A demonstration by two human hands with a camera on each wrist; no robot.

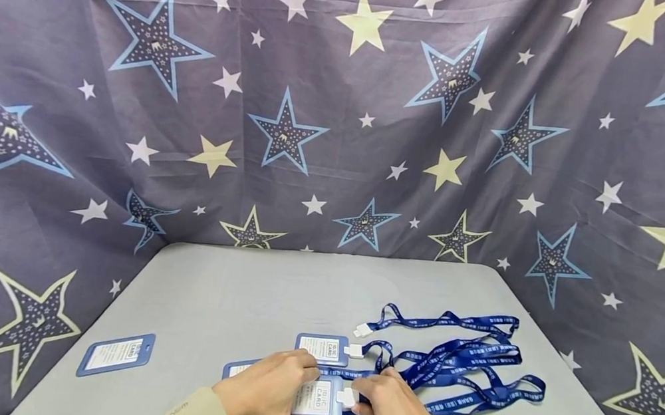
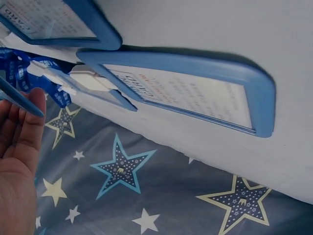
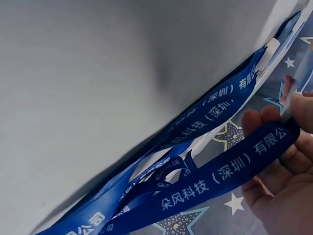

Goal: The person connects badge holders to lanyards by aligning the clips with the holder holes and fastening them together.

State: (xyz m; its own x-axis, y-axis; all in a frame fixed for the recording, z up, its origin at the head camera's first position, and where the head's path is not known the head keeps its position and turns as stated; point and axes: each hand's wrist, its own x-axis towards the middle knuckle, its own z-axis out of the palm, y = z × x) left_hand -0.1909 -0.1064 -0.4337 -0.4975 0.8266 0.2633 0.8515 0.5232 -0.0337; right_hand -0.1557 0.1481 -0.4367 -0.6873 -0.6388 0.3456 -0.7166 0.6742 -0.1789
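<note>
My left hand [image 1: 269, 388] grips a blue-framed ID card holder [image 1: 314, 398] by its edges, thumb along the near side. At the holder's right end, my right hand [image 1: 400, 411] pinches the white clip [image 1: 347, 398] of a blue lanyard [image 3: 225, 171]. That clip meets the holder's slotted end in the head view. In the right wrist view the printed strap runs down from between the right fingers. Below and behind the held holder lie further card holders, one [image 2: 186, 95] flat on the table in the left wrist view, partly hidden by the left hand in the head view.
A card holder joined to a white clip [image 1: 356, 351] lies just beyond the hands. One loose card holder [image 1: 116, 354] is at the far left. Several blue lanyards [image 1: 456, 363] spread to the right on the grey table [image 1: 228, 291]. A star-patterned cloth [image 1: 342, 101] hangs behind.
</note>
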